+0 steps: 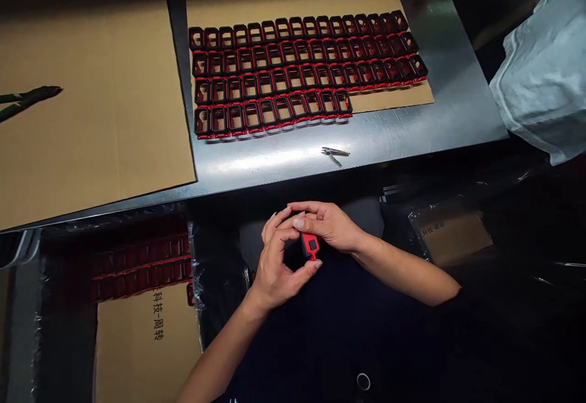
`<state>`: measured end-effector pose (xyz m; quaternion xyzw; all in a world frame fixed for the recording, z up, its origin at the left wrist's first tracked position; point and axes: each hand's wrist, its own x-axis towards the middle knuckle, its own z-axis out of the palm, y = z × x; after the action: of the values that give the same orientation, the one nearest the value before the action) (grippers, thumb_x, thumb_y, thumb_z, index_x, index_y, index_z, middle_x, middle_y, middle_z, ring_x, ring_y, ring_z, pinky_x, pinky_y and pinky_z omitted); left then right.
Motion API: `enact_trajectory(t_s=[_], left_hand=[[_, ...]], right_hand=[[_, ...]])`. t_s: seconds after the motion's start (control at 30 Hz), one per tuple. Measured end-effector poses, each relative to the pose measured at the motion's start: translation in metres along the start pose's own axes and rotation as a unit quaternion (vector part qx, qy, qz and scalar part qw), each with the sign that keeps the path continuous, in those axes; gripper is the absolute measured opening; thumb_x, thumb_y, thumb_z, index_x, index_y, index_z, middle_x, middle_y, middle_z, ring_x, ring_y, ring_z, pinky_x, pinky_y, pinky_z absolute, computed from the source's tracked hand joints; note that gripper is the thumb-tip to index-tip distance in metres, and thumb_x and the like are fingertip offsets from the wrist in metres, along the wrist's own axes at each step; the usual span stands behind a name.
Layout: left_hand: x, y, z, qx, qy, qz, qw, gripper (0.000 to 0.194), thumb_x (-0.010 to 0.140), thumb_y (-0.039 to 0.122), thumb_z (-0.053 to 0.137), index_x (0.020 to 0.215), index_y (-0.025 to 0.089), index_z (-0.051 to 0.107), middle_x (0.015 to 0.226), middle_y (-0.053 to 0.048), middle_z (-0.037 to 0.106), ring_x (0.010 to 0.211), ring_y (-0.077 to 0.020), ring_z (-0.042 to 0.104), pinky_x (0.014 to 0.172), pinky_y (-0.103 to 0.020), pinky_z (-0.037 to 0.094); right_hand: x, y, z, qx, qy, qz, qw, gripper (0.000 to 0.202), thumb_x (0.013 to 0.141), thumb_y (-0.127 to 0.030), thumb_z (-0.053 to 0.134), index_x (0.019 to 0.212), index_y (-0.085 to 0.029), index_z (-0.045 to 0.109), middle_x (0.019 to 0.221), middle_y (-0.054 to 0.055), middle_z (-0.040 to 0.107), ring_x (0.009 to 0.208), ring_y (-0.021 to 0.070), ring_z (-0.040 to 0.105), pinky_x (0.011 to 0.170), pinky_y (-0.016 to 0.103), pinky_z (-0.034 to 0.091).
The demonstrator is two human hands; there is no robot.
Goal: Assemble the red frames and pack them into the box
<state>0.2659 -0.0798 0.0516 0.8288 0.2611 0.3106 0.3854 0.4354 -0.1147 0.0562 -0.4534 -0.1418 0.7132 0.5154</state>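
Note:
Between my two hands, just in front of the table's near edge, is a small red and black plastic casing point(310, 244). My left hand point(274, 268) grips it with the thumb at its lower end and the fingers around its far side. My right hand point(333, 226) is closed on its upper end, with the thumb pressed on top. The fingers cover much of the casing. Beyond them on the table, several rows of similar open red and black casings point(274, 79) stand side by side on cardboard.
Small metal picks or bits point(334, 154) lie on the metal tabletop point(256, 162). At left, a cardboard sheet point(114, 116) carries a dark pointed tool point(32, 94). Below it, a lined box holds red parts point(146, 262) and cardboard point(146, 354). Pale cloth point(544, 67) hangs at right.

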Motion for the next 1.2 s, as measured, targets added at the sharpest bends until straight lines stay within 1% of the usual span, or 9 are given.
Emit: enact_trajectory(t_s=[0.07, 0.17, 0.27, 0.37, 0.47, 0.63, 0.9, 1.07, 1.2], left_hand=[[-0.001, 0.0, 0.002, -0.025, 0.012, 0.022, 0.999, 0.046, 0.083, 0.038, 0.077, 0.116, 0.023, 0.047, 0.125, -0.015, 0.067, 0.128, -0.0331, 0.062, 0.113, -0.067, 0.04], [-0.003, 0.001, 0.003, -0.076, 0.032, 0.032, 0.996, 0.056, 0.083, 0.034, 0.078, 0.127, 0.023, 0.044, 0.129, -0.017, 0.063, 0.126, -0.0311, 0.063, 0.108, -0.061, 0.048], [-0.005, 0.001, 0.003, -0.103, 0.049, 0.022, 0.993, 0.067, 0.082, 0.031, 0.079, 0.138, 0.025, 0.042, 0.134, -0.018, 0.06, 0.128, -0.0311, 0.061, 0.103, -0.056, 0.055], [-0.006, 0.0, 0.004, -0.103, 0.058, 0.031, 0.992, 0.072, 0.082, 0.029, 0.08, 0.143, 0.024, 0.041, 0.135, -0.019, 0.059, 0.129, -0.0318, 0.061, 0.104, -0.055, 0.055], [-0.006, -0.001, 0.005, -0.101, 0.059, 0.041, 0.992, 0.075, 0.082, 0.026, 0.079, 0.147, 0.024, 0.04, 0.138, -0.02, 0.058, 0.131, -0.0325, 0.059, 0.106, -0.055, 0.054], [-0.006, -0.002, 0.005, -0.101, 0.049, 0.046, 0.993, 0.078, 0.081, 0.022, 0.08, 0.148, 0.022, 0.041, 0.14, -0.019, 0.057, 0.133, -0.0312, 0.058, 0.107, -0.052, 0.054], [-0.004, 0.002, 0.001, -0.074, 0.054, 0.04, 0.995, 0.076, 0.079, 0.021, 0.082, 0.146, 0.018, 0.045, 0.137, -0.018, 0.06, 0.128, -0.0278, 0.061, 0.105, -0.046, 0.056], [-0.003, 0.001, 0.002, -0.073, 0.057, 0.043, 0.995, 0.074, 0.079, 0.022, 0.082, 0.144, 0.018, 0.047, 0.137, -0.018, 0.061, 0.128, -0.0287, 0.061, 0.105, -0.046, 0.056], [-0.004, 0.0, 0.003, -0.089, 0.052, 0.034, 0.994, 0.073, 0.079, 0.022, 0.081, 0.144, 0.018, 0.047, 0.138, -0.019, 0.061, 0.129, -0.0292, 0.061, 0.106, -0.047, 0.055]], right_hand=[[-0.005, -0.002, 0.001, -0.023, 0.005, -0.003, 1.0, 0.057, 0.071, -0.044, 0.089, 0.119, -0.019, 0.071, 0.081, -0.001, 0.075, 0.069, 0.0113, 0.067, 0.064, 0.022, 0.052], [-0.015, -0.005, -0.002, -0.069, 0.02, -0.027, 0.997, 0.047, 0.08, -0.049, 0.08, 0.115, -0.019, 0.071, 0.078, -0.001, 0.072, 0.062, 0.0098, 0.061, 0.056, 0.021, 0.047], [-0.028, -0.007, -0.009, -0.12, 0.031, -0.058, 0.991, 0.034, 0.083, -0.046, 0.077, 0.104, -0.02, 0.074, 0.089, 0.003, 0.073, 0.072, 0.013, 0.063, 0.061, 0.023, 0.048], [-0.041, -0.008, -0.015, -0.164, 0.025, -0.091, 0.982, 0.025, 0.083, -0.04, 0.078, 0.1, -0.022, 0.076, 0.094, 0.004, 0.073, 0.08, 0.0156, 0.064, 0.068, 0.027, 0.05], [-0.051, -0.008, -0.017, -0.205, 0.01, -0.133, 0.97, 0.02, 0.084, -0.037, 0.078, 0.099, -0.023, 0.077, 0.095, 0.004, 0.07, 0.08, 0.0155, 0.063, 0.071, 0.029, 0.05], [-0.053, -0.004, -0.018, -0.239, -0.006, -0.172, 0.956, 0.021, 0.085, -0.038, 0.078, 0.101, -0.023, 0.078, 0.093, 0.004, 0.069, 0.077, 0.015, 0.063, 0.069, 0.028, 0.052], [-0.049, 0.003, -0.019, -0.239, -0.008, -0.164, 0.957, 0.018, 0.083, -0.037, 0.081, 0.094, -0.023, 0.078, 0.089, 0.003, 0.069, 0.073, 0.0135, 0.061, 0.068, 0.027, 0.052], [-0.049, 0.003, -0.018, -0.245, -0.002, -0.164, 0.956, 0.02, 0.083, -0.039, 0.081, 0.093, -0.022, 0.078, 0.088, 0.003, 0.069, 0.073, 0.014, 0.062, 0.068, 0.028, 0.053], [-0.05, 0.002, -0.018, -0.255, 0.001, -0.18, 0.95, 0.018, 0.083, -0.036, 0.081, 0.093, -0.022, 0.078, 0.087, 0.003, 0.07, 0.073, 0.0139, 0.063, 0.068, 0.028, 0.054]])
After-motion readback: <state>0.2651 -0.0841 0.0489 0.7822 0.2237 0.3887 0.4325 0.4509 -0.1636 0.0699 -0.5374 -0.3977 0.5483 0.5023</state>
